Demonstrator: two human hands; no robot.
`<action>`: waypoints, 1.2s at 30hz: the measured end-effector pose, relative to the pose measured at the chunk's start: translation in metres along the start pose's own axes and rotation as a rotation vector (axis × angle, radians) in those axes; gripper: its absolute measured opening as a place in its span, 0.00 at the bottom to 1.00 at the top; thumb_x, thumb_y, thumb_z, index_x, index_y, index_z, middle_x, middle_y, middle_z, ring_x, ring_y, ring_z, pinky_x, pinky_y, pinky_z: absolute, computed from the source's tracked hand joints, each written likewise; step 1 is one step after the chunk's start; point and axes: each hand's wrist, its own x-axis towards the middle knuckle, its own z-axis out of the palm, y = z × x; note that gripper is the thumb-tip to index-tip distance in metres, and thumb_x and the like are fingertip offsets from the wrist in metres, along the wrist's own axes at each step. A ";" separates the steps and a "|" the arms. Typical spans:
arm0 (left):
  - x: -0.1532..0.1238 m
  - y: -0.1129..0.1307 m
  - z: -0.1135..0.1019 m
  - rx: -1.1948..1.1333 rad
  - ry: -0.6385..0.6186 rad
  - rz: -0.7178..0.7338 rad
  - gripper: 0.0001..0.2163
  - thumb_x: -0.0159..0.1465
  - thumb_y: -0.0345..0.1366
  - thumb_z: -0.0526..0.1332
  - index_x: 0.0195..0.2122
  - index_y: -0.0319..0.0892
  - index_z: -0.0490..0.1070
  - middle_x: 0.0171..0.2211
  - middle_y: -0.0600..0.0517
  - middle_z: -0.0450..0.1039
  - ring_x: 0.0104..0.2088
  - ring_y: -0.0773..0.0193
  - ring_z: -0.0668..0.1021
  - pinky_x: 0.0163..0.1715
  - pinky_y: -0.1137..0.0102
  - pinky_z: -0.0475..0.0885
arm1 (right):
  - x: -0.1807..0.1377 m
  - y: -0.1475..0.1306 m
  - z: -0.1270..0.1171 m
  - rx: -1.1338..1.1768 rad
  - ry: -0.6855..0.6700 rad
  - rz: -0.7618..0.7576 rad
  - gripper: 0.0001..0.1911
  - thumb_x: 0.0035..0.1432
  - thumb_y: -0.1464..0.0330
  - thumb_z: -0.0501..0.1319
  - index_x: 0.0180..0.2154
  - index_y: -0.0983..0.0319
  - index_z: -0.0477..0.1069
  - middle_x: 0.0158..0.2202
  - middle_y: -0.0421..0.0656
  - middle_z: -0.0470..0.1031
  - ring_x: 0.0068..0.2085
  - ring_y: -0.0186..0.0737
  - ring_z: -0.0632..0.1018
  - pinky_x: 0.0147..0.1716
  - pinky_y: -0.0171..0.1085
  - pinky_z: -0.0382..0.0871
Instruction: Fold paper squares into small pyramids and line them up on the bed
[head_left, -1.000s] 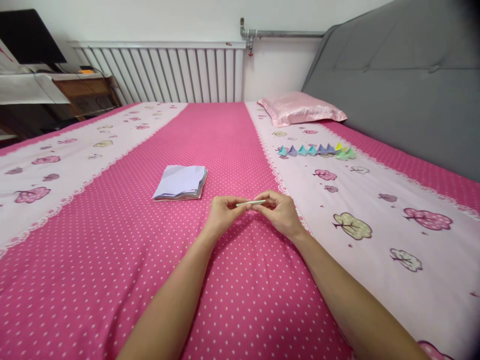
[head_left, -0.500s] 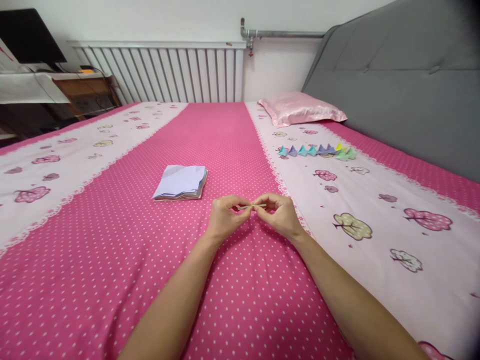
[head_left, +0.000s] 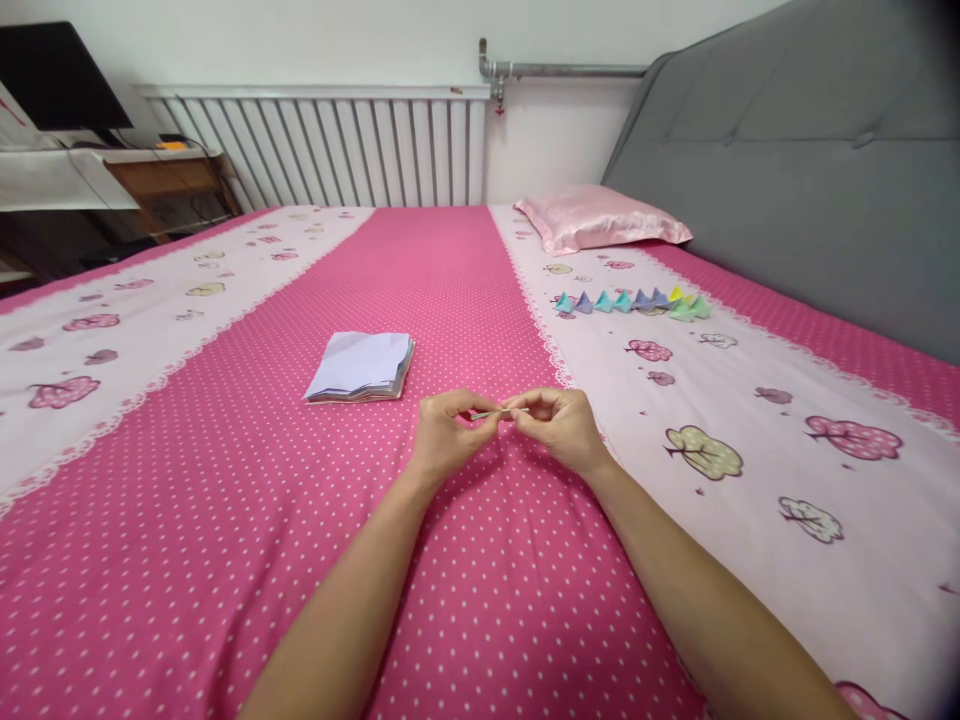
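Both hands meet over the middle of the pink dotted bedspread (head_left: 225,480). My left hand (head_left: 448,433) and my right hand (head_left: 556,426) each pinch one end of a thin pale green folded paper strip (head_left: 496,412), seen edge-on between the fingertips. A stack of pale paper sheets (head_left: 361,366) lies on the bed to the left of my hands. Beyond my right hand, a row of several small folded paper pieces (head_left: 634,301) in blue, purple, yellow and green sits on the light patterned band of the spread.
A pink satin pillow (head_left: 600,218) lies at the far end beside the grey padded headboard (head_left: 810,170) on the right. A white radiator (head_left: 330,145) lines the far wall. A wooden desk (head_left: 161,185) with a dark screen stands at the far left.
My hands have drawn closer together along the paper strip, so less of it shows between the fingertips. Everything on the bed has stayed where it was.
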 end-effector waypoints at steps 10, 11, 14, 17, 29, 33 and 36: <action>0.000 -0.005 0.000 0.017 0.016 0.001 0.03 0.52 0.31 0.61 0.26 0.40 0.75 0.23 0.51 0.76 0.23 0.69 0.73 0.24 0.74 0.66 | 0.005 0.000 -0.008 -0.093 0.054 0.040 0.07 0.40 0.69 0.65 0.27 0.65 0.74 0.27 0.45 0.78 0.29 0.40 0.79 0.32 0.37 0.74; 0.001 -0.005 0.000 0.013 0.020 0.000 0.03 0.52 0.31 0.61 0.26 0.40 0.75 0.23 0.51 0.76 0.23 0.69 0.73 0.24 0.74 0.66 | 0.005 0.001 -0.010 -0.101 0.059 0.041 0.07 0.40 0.69 0.65 0.26 0.65 0.74 0.26 0.45 0.78 0.29 0.40 0.79 0.32 0.37 0.74; 0.002 -0.004 -0.003 -0.006 0.048 -0.034 0.03 0.51 0.30 0.61 0.25 0.40 0.75 0.23 0.52 0.75 0.24 0.68 0.73 0.25 0.74 0.67 | 0.008 0.005 -0.018 -0.134 0.106 0.043 0.06 0.40 0.69 0.64 0.26 0.65 0.74 0.26 0.44 0.78 0.29 0.40 0.79 0.33 0.37 0.73; 0.004 -0.002 -0.006 -0.023 0.099 -0.064 0.03 0.50 0.31 0.61 0.24 0.40 0.75 0.23 0.51 0.75 0.24 0.68 0.73 0.25 0.74 0.67 | 0.011 0.005 -0.024 -0.119 0.141 -0.006 0.06 0.42 0.70 0.63 0.27 0.64 0.73 0.27 0.44 0.78 0.30 0.39 0.79 0.34 0.38 0.73; 0.003 -0.006 -0.003 -0.101 -0.053 0.018 0.05 0.53 0.36 0.63 0.28 0.42 0.76 0.26 0.50 0.75 0.26 0.68 0.74 0.24 0.74 0.68 | 0.001 -0.003 -0.006 -0.200 -0.044 -0.163 0.10 0.46 0.62 0.65 0.32 0.60 0.77 0.31 0.43 0.79 0.29 0.38 0.77 0.27 0.35 0.70; 0.001 -0.006 -0.001 -0.167 -0.064 -0.077 0.06 0.53 0.36 0.62 0.28 0.39 0.75 0.25 0.49 0.75 0.25 0.67 0.75 0.25 0.73 0.69 | 0.001 -0.003 -0.006 -0.223 -0.032 -0.202 0.08 0.47 0.63 0.64 0.29 0.61 0.76 0.28 0.43 0.78 0.27 0.37 0.76 0.26 0.35 0.69; 0.000 -0.004 0.002 -0.204 -0.075 -0.112 0.05 0.51 0.34 0.62 0.27 0.38 0.74 0.24 0.50 0.75 0.25 0.67 0.75 0.26 0.74 0.70 | 0.000 -0.003 -0.004 -0.270 -0.026 -0.223 0.07 0.48 0.65 0.63 0.28 0.61 0.75 0.26 0.42 0.77 0.25 0.34 0.74 0.23 0.33 0.67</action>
